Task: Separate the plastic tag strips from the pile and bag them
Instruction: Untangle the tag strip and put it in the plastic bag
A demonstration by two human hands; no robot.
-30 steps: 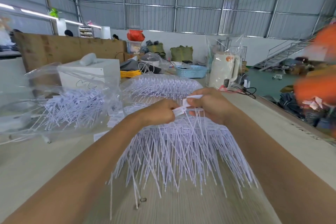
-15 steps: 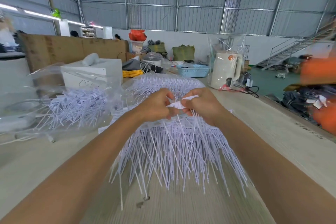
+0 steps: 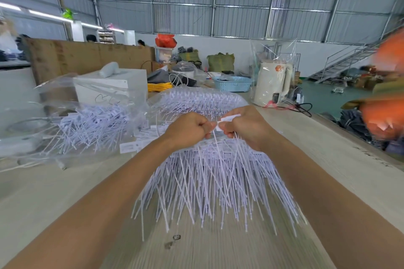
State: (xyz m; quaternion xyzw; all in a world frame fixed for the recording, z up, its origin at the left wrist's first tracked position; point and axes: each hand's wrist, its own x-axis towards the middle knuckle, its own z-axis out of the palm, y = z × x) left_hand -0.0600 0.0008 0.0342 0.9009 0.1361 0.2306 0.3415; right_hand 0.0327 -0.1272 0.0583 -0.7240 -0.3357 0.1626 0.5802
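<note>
Head view: both forearms reach in from the near edge and meet above the middle of the table point(image 3: 65, 194). Left hand point(image 3: 188, 128) is fisted, fingers curled tight, thumb and forefinger pinching the white head end of a tag strip point(image 3: 218, 125). Right hand point(image 3: 244, 124) also has curled fingers; it grips a bunch of white strip heads, one flat end sticking out above the knuckles. The two hands are almost touching at the pinch.

Pile of tag strips point(image 3: 218, 183) lies directly under and near of the hands, thin white tails fanned toward the near edge. Some tails rise from the pile into the right hand.

Left: clear bag point(image 3: 87, 120) lying on the table, holding strips. Far of the hands: second clear bag point(image 3: 196, 100) of strips. Far right: white kettle point(image 3: 271, 83) in plastic wrap; blue basket point(image 3: 234, 83) beside it.
</note>
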